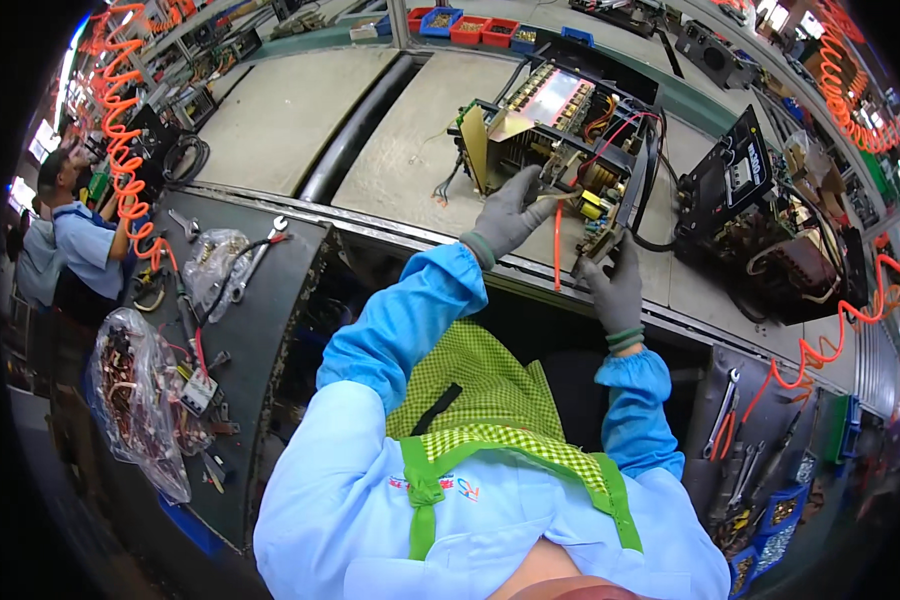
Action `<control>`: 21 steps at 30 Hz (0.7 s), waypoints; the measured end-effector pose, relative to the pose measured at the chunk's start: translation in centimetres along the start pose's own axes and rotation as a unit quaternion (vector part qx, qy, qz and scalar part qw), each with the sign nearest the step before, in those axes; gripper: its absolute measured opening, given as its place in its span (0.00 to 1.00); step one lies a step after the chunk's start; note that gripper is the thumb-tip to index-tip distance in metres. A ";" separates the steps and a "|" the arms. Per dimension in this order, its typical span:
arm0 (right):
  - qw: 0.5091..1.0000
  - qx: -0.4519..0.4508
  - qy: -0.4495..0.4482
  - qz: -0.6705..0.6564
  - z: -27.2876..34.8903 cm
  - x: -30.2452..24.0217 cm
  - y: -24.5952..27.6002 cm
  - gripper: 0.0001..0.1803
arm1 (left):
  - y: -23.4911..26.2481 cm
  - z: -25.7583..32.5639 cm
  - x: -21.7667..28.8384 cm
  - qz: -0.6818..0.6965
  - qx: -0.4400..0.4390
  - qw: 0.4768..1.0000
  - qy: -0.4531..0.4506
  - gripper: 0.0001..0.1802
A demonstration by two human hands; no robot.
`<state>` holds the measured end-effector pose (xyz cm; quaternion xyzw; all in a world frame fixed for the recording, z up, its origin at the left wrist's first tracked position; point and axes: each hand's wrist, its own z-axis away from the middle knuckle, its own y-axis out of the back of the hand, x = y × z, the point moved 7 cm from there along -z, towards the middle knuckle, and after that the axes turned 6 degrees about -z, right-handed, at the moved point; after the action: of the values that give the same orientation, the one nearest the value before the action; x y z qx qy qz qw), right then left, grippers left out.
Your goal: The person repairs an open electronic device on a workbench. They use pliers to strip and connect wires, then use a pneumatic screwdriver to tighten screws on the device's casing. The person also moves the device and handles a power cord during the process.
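Note:
An opened power-supply-like machine, with its boards, coils and wires bare, lies on the bench in front of me. My left hand, in a grey glove, is at its near left side, thumb and fingers closed on a pale wire. A thin orange-red strip hangs from the machine beside those fingers. My right hand, gloved alike, grips the near edge of the end panel, thumb and fingers on either side. Its fingertips are partly hidden behind the panel.
A second black machine stands at the right, joined by black cables. On the left side table lie wrenches and a plastic bag of parts. Orange coiled hoses hang at both sides. A co-worker is at far left.

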<state>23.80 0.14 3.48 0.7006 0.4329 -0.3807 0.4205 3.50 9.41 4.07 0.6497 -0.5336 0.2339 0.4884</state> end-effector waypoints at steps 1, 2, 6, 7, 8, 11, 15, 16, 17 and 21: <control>0.995 -0.032 -0.078 -0.052 -0.3 1.2 -1.0 0.40 | -0.2 -0.4 0.0 0.039 0.001 0.999 0.001 0.38; 0.991 -0.051 -0.107 -0.055 -0.2 2.4 -1.7 0.38 | 0.5 -0.8 0.0 0.032 0.054 0.997 -0.038 0.39; 0.994 -0.044 -0.092 0.048 -1.2 9.5 -2.8 0.31 | 1.6 -2.2 3.7 0.016 0.035 0.999 -0.035 0.30; 0.990 -0.040 -0.112 0.078 -1.2 10.9 -2.6 0.30 | 1.2 -2.6 3.0 -0.029 0.025 0.998 -0.048 0.27; 0.989 -0.040 -0.120 0.079 -0.8 10.4 -2.5 0.29 | 0.8 -2.8 3.0 -0.074 0.010 0.995 -0.059 0.25; 0.986 -0.068 -0.113 0.098 -1.1 9.0 -3.4 0.27 | 1.3 -3.0 3.0 -0.151 0.077 0.983 -0.072 0.17; 0.975 -0.136 -0.118 0.131 -1.1 9.0 -2.1 0.18 | 0.5 -2.8 4.3 -0.167 0.105 0.973 -0.119 0.12; 0.968 -0.168 -0.104 0.158 -1.2 7.8 -1.9 0.16 | 0.3 -2.8 4.4 -0.166 0.100 0.972 -0.131 0.12; 0.981 -0.139 -0.133 0.022 -1.3 7.1 -1.5 0.12 | 0.0 -2.7 4.5 -0.163 0.110 0.970 -0.140 0.10; 0.980 -0.132 -0.144 0.025 -2.5 9.1 1.0 0.12 | -2.0 -3.4 4.3 -0.186 0.076 0.975 -0.095 0.12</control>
<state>28.20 4.72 -3.56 0.5873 0.3968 -0.4068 0.5763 7.42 10.33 8.25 0.7921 -0.4280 0.1154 0.4197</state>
